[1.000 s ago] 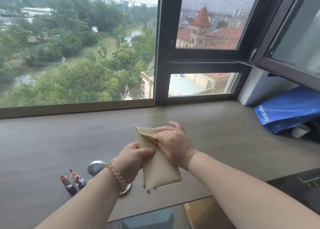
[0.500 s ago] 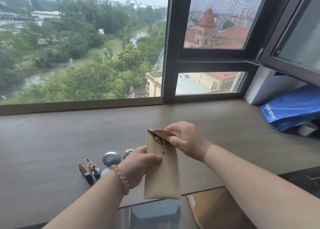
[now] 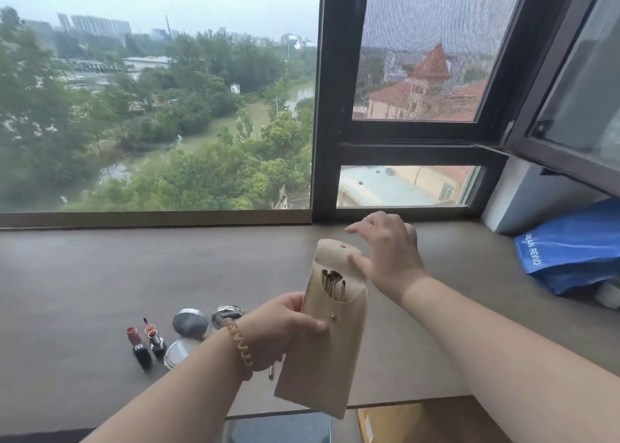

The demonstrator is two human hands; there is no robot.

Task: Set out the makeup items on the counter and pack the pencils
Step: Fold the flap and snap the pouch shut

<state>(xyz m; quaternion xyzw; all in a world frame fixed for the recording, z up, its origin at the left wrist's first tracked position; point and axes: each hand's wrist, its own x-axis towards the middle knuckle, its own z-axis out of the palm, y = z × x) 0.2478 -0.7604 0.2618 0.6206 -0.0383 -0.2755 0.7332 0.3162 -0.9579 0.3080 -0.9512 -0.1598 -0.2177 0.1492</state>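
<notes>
A beige snap pouch (image 3: 322, 358) hangs upright above the brown counter (image 3: 100, 275); my left hand (image 3: 278, 328) grips its left edge, thumb near the snap. Its flap stands open, and several pencil or brush tips (image 3: 332, 283) show inside the mouth. My right hand (image 3: 389, 251) hovers beside the flap with fingers spread, the thumb touching the flap's right edge. On the counter to the left stand two lipsticks (image 3: 139, 347), with round silver compacts (image 3: 190, 322) next to them. A thin pencil end (image 3: 271, 372) peeks out under my left wrist.
A blue plastic bag (image 3: 570, 244) lies at the counter's far right, against a white wall corner. The dark window frame (image 3: 317, 140) rises behind the counter. A cardboard box (image 3: 389, 419) sits below the counter's front edge.
The flap has gone from pressed shut to lifted fully open, exposing the pencil tips. My right hand let go of the flap and spread beside it. The pouch was raised.
</notes>
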